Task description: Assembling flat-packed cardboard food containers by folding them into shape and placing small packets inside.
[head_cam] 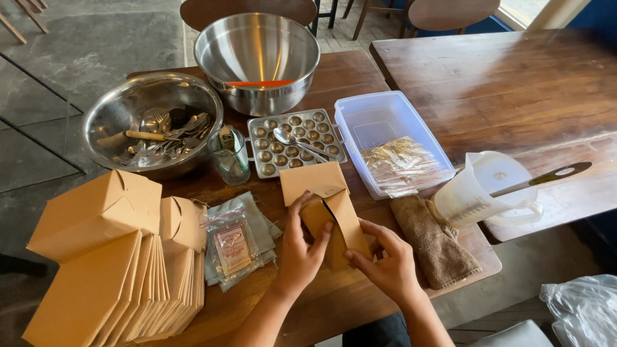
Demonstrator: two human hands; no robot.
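Both hands work a brown paper box [328, 205] at the near middle of the wooden surface [360, 71]. The left hand [301, 247] grips the box's left side, thumb up along its edge and fingers curled onto its front; the right hand [385, 260] pinches its lower right corner, with the flat upper flap standing open toward the far side. To the left, a stack of flat-folded brown boxes [128, 289] leans beside one assembled box [96, 212], with small clear packets [232, 247] lying on folded grey cloth just right of them. Farther back sit a steel bowl of cutlery [151, 125], a large empty steel bowl [257, 58], a glass [229, 157] and a dimpled metal mould tray [292, 144] with a spoon across it. To the right — a clear plastic tub [385, 122] holding wrappers, a brown towel [434, 241], and a white jug [482, 189] with a utensil across its rim.
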